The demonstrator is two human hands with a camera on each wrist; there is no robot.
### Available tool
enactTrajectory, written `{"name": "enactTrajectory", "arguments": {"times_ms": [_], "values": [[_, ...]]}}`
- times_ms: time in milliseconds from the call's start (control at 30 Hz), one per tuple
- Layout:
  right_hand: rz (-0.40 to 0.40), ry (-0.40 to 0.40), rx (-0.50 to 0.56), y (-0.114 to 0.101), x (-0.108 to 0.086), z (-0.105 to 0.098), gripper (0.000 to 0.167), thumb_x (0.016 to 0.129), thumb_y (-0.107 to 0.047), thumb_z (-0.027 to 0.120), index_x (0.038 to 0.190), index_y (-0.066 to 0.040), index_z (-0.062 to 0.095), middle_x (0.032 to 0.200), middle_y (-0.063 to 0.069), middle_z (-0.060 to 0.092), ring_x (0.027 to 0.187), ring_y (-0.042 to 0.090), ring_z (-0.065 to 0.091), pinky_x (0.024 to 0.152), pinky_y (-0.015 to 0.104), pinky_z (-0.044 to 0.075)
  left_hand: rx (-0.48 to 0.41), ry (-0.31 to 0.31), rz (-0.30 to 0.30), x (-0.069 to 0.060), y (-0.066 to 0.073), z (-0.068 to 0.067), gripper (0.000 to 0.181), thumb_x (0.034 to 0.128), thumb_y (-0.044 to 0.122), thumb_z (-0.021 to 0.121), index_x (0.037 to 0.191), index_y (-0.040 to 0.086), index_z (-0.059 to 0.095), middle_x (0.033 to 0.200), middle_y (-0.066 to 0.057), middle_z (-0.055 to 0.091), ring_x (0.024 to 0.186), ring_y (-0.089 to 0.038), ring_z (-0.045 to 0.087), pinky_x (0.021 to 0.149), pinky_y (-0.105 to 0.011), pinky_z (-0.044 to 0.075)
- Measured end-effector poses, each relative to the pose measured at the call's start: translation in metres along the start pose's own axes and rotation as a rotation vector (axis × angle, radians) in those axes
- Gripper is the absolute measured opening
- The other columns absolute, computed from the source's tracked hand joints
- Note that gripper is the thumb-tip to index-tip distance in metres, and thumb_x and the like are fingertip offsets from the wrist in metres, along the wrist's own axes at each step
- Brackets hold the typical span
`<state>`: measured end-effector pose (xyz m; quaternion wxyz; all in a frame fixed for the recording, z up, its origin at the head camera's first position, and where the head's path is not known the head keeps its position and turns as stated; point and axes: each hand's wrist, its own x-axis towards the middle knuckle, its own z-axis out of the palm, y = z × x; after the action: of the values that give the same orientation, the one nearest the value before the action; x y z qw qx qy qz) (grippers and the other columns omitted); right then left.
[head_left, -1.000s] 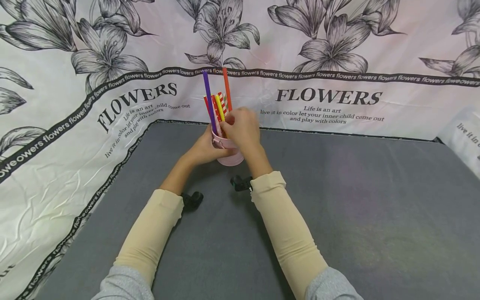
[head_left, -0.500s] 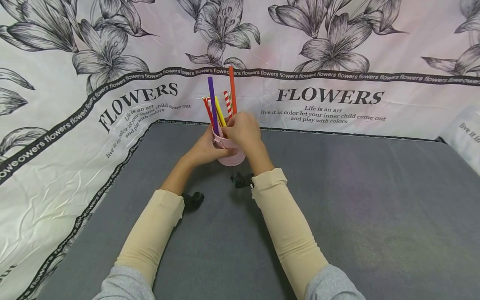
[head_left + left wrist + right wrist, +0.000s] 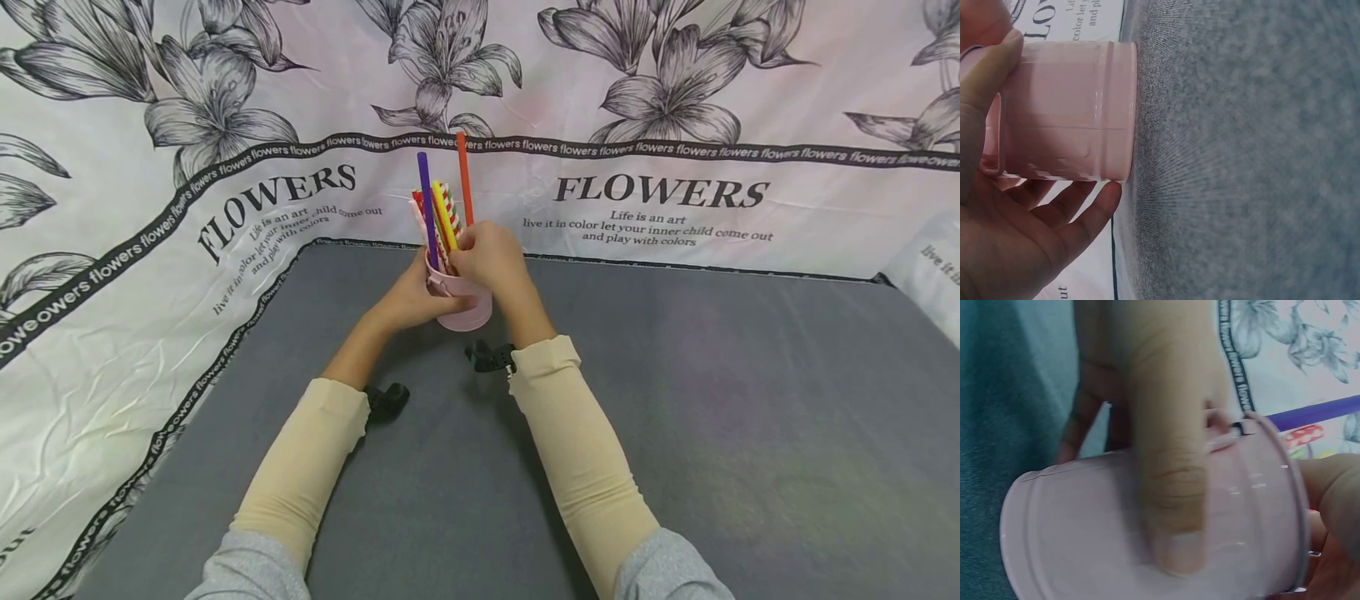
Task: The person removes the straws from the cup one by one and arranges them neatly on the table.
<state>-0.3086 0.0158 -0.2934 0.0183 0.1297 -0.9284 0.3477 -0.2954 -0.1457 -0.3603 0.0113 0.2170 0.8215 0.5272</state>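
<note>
My left hand (image 3: 405, 300) holds a small pink bucket (image 3: 468, 312) from its left side, thumb across the front. The bucket stands upright on the table in the left wrist view, with fingers behind it. Drinking straws rise from it: a purple straw (image 3: 427, 208), a yellow straw (image 3: 444, 218), a tall orange straw (image 3: 465, 179) and several red-and-white patterned ones. At the rim, my right hand (image 3: 495, 258) has curled fingers on the straws. Its fingertips are partly hidden; the right wrist view shows this hand (image 3: 1341, 500) at the bucket's mouth.
A dark grey cloth (image 3: 675, 417) covers the table. Behind and to the left hangs a white sheet (image 3: 480, 192) printed with flowers and lettering. Black wrist mounts (image 3: 388, 402) sit under both forearms.
The patterned straws first spread apart, then came closer together beside the yellow one. The orange straw's top shifted slightly right. My right hand moved a little right; the left kept its hold.
</note>
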Motion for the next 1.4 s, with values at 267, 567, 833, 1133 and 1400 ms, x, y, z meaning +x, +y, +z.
{"name": "enactTrajectory", "arguments": {"times_ms": [267,567,833,1133,1400], "values": [[-0.003,0.027,0.093,-0.001,-0.004,-0.017,0.024,0.094,-0.021,0.062,0.107,-0.004,0.073,0.108,0.011,0.067,0.083,0.023,0.056,0.068,0.035,0.048,0.005,-0.003,0.003,0.001,0.000,-0.002,0.099,0.0809,0.023,0.084,0.154,0.017,0.018,0.142,-0.008,0.044,0.123,-0.023,0.051,0.106,-0.046,0.042],[0.034,0.101,0.264,0.000,-0.011,-0.035,0.026,0.095,-0.023,0.063,0.113,-0.007,0.070,0.131,0.013,0.061,0.123,0.029,0.053,0.096,0.045,0.049,0.014,0.004,-0.015,0.001,0.001,-0.003,0.096,0.0811,0.028,0.085,0.152,0.020,0.021,0.142,-0.004,0.046,0.127,-0.020,0.049,0.109,-0.048,0.039],[-0.108,0.289,0.438,0.001,-0.017,-0.047,0.023,0.097,-0.017,0.065,0.112,0.000,0.069,0.109,0.012,0.070,0.104,0.023,0.063,0.089,0.036,0.051,0.031,0.003,-0.034,0.002,0.002,-0.003,0.097,0.0812,0.030,0.085,0.153,0.018,0.020,0.143,-0.005,0.043,0.129,-0.021,0.047,0.109,-0.049,0.038],[-0.165,0.500,0.658,0.004,-0.020,-0.056,0.016,0.097,-0.009,0.062,0.105,0.002,0.071,0.099,0.010,0.074,0.099,0.016,0.065,0.082,0.030,0.047,0.050,0.001,-0.085,0.000,0.001,-0.001,0.102,0.0798,0.035,0.085,0.154,0.017,0.018,0.145,-0.007,0.041,0.131,-0.024,0.046,0.109,-0.052,0.038],[-0.209,0.583,0.702,0.016,-0.019,-0.060,0.016,0.095,-0.007,0.063,0.105,0.003,0.072,0.089,0.009,0.069,0.080,0.019,0.059,0.070,0.028,0.046,0.042,-0.005,-0.073,-0.001,0.001,-0.001,0.102,0.0805,0.033,0.085,0.155,0.015,0.017,0.146,-0.009,0.041,0.132,-0.026,0.044,0.111,-0.053,0.035]]}}
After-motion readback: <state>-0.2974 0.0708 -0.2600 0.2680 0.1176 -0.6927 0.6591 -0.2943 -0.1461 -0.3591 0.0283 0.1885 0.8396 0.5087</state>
